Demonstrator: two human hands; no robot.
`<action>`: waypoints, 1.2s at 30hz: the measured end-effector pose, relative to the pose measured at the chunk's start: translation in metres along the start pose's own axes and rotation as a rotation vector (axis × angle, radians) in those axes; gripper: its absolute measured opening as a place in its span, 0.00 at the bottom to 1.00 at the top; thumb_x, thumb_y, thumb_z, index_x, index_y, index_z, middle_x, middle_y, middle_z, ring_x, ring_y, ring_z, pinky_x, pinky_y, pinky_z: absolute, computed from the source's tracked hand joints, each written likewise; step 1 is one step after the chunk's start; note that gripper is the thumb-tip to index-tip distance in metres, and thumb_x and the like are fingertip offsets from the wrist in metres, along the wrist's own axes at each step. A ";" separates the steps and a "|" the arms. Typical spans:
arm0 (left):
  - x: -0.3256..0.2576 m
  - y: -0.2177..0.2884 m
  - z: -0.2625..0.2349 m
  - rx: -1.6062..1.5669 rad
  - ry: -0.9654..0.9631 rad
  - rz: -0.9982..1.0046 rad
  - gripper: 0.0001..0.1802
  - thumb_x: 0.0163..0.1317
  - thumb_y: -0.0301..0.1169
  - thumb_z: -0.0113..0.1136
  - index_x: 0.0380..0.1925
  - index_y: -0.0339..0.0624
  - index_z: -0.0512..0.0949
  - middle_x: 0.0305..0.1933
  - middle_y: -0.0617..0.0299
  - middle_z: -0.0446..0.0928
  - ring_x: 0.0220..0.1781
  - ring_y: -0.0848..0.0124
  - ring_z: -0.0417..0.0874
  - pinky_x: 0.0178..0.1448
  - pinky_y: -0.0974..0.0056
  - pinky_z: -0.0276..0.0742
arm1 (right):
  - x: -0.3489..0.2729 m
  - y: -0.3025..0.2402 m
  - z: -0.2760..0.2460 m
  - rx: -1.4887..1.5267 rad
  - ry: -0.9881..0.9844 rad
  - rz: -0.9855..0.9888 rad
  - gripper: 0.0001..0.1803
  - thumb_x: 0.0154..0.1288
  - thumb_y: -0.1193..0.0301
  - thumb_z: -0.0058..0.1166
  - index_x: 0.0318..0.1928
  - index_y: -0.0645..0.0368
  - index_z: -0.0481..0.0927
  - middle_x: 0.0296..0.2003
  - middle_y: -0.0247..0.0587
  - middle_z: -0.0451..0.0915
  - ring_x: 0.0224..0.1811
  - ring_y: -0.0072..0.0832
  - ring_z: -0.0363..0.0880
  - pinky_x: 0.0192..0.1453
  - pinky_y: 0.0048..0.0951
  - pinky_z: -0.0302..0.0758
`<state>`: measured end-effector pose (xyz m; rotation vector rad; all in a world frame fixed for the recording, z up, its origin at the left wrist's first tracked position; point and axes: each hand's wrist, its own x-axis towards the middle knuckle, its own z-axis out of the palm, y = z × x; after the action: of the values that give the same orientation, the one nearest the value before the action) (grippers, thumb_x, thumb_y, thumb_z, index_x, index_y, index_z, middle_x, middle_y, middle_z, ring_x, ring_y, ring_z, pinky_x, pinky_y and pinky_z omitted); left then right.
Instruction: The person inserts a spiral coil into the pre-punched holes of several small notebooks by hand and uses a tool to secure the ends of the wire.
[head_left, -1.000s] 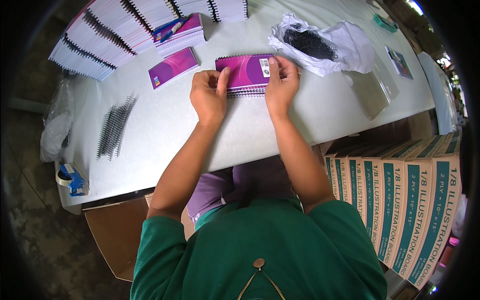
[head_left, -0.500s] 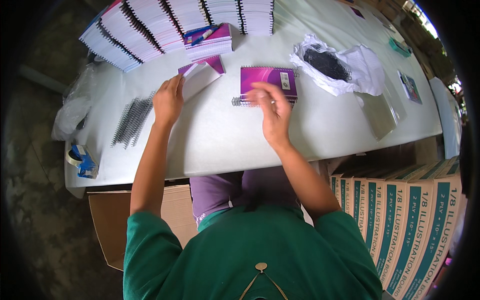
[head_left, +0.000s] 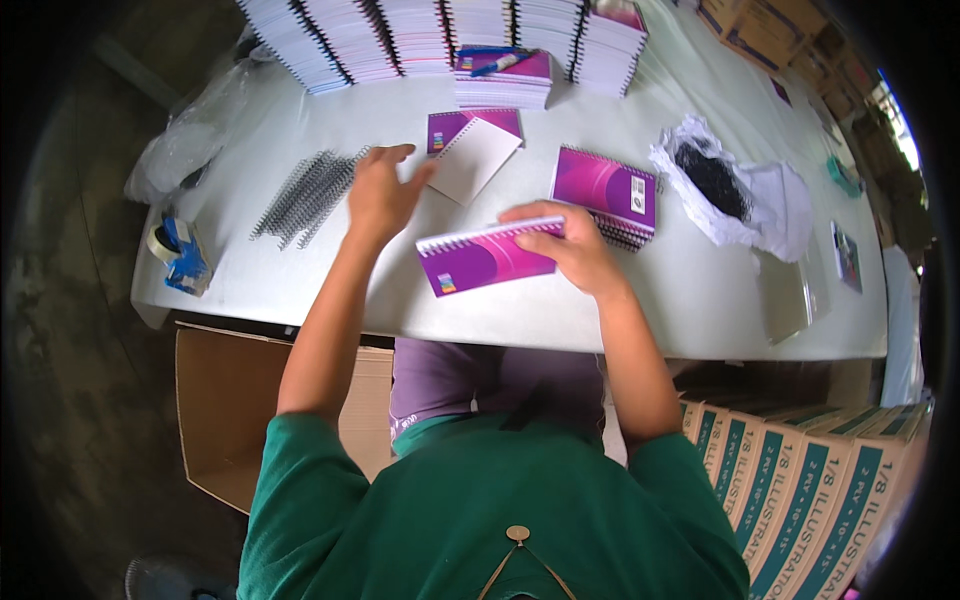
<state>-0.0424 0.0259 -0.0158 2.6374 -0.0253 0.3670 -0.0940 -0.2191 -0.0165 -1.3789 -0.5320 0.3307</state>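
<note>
My right hand (head_left: 575,245) grips a small purple notepad (head_left: 490,262) above the front of the table. A row of punched holes runs along the pad's upper edge, and no coil shows in it. My left hand (head_left: 384,195) is empty with its fingers apart, close to a pile of dark spiral binding coils (head_left: 310,198). Just right of that hand, a white punched sheet (head_left: 474,160) lies partly over a purple cover (head_left: 447,128). To the right sits a stack of purple coil-bound notebooks (head_left: 603,190).
Tall stacks of coil-bound books (head_left: 420,38) line the back, with pens (head_left: 500,64) on a purple pad stack (head_left: 503,92) before them. White wrapping (head_left: 775,205) holds dark coils at right. A tape dispenser (head_left: 186,257) stands front left; cartons (head_left: 800,480) are below right.
My right hand has come to hold the purple notepad. My left hand has let go of the white-sided paper and opened nearer the coils. The view has shifted, so the table things appear farther right.
</note>
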 end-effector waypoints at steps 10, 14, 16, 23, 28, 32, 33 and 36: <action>-0.011 0.021 -0.013 -0.524 -0.193 -0.104 0.20 0.55 0.36 0.65 0.43 0.35 0.78 0.37 0.52 0.79 0.41 0.66 0.78 0.46 0.65 0.72 | -0.057 -0.021 -0.002 -0.030 0.228 -0.156 0.09 0.55 0.79 0.60 0.39 0.62 0.81 0.52 0.48 0.76 0.54 0.30 0.75 0.56 0.27 0.71; -0.068 0.037 -0.068 -0.563 -0.405 0.325 0.10 0.55 0.24 0.64 0.38 0.35 0.80 0.33 0.57 0.81 0.37 0.75 0.77 0.43 0.68 0.72 | -0.037 -0.018 0.017 -0.208 0.239 -0.378 0.10 0.53 0.80 0.61 0.38 0.59 0.82 0.59 0.48 0.70 0.62 0.34 0.68 0.60 0.33 0.68; -0.087 0.022 -0.069 -0.992 -0.520 -0.005 0.14 0.61 0.32 0.58 0.45 0.37 0.78 0.42 0.59 0.79 0.47 0.69 0.77 0.56 0.64 0.68 | -0.036 -0.004 0.023 -0.101 0.253 -0.299 0.10 0.53 0.81 0.61 0.38 0.59 0.82 0.56 0.46 0.73 0.57 0.30 0.72 0.57 0.31 0.70; -0.119 0.002 0.003 -1.124 -0.276 -0.106 0.20 0.58 0.30 0.55 0.51 0.37 0.66 0.50 0.58 0.70 0.58 0.64 0.67 0.66 0.58 0.55 | -0.014 0.033 0.047 0.176 0.430 -0.246 0.26 0.53 0.82 0.62 0.52 0.62 0.67 0.37 0.41 0.77 0.39 0.22 0.76 0.45 0.22 0.74; -0.102 -0.013 0.000 0.095 -0.063 0.365 0.21 0.55 0.22 0.55 0.50 0.44 0.67 0.51 0.56 0.71 0.54 0.58 0.70 0.60 0.53 0.60 | -0.021 0.043 0.032 -0.028 0.226 -0.094 0.19 0.56 0.80 0.60 0.49 0.64 0.74 0.36 0.38 0.77 0.40 0.21 0.75 0.46 0.21 0.72; -0.032 -0.072 -0.013 0.454 0.334 0.052 0.16 0.57 0.37 0.59 0.44 0.46 0.72 0.48 0.57 0.74 0.53 0.57 0.71 0.52 0.52 0.65 | -0.017 0.040 0.035 -0.246 0.145 -0.175 0.16 0.60 0.78 0.56 0.49 0.62 0.79 0.37 0.38 0.79 0.39 0.21 0.75 0.45 0.22 0.72; -0.022 -0.085 -0.014 0.439 0.289 0.050 0.16 0.57 0.38 0.59 0.43 0.46 0.72 0.46 0.57 0.75 0.51 0.57 0.72 0.52 0.53 0.66 | -0.016 0.037 0.036 -0.252 0.160 -0.195 0.16 0.60 0.78 0.56 0.49 0.62 0.79 0.37 0.39 0.80 0.39 0.21 0.75 0.45 0.22 0.72; -0.003 -0.107 -0.019 0.413 0.216 0.070 0.13 0.58 0.40 0.58 0.38 0.45 0.74 0.41 0.58 0.77 0.45 0.59 0.76 0.49 0.54 0.68 | -0.016 0.034 0.031 -0.309 0.148 -0.278 0.16 0.60 0.79 0.55 0.50 0.61 0.78 0.38 0.39 0.80 0.40 0.22 0.75 0.46 0.23 0.72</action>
<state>-0.0413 0.1290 -0.0492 2.9890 0.0323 0.7499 -0.1218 -0.1957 -0.0494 -1.5878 -0.6613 -0.0842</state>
